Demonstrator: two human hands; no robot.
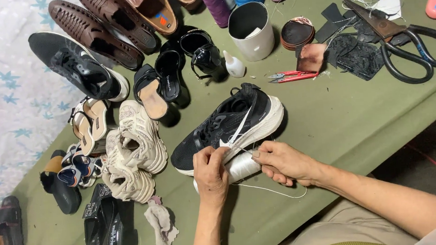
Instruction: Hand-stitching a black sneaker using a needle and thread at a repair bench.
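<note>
Head view, looking down on an olive-green cloth work surface (330,125): both hands meet over a cone-shaped spool of glossy white thread (241,168) that lies on its side at the near edge of the surface, just in front of a black knit running shoe with a white sole (228,124). The left hand (210,173) is clenched around the spool's left end, fingers curled over the top. The right hand (282,163) grips the spool's right end, while its thumb and forefinger pinch a strand of the thread — a loose white loop (279,192) trails from under this hand toward the person's lap.

To the left of the shoe sits a heap of footwear: cream chunky trainers (133,154), black heeled sandals (162,90), a black sneaker with a white sole (78,65) and brown woven leather shoes (99,28). Behind the running shoe stand a white cylindrical container (251,30) and a small white glue bottle (234,65). Red-handled thread snips (291,76) lie to the right of it, and large black-handled shears (406,40) rest farther right among dark leather scraps (354,56). A crumpled pale rag (161,221) lies near the left forearm.
</note>
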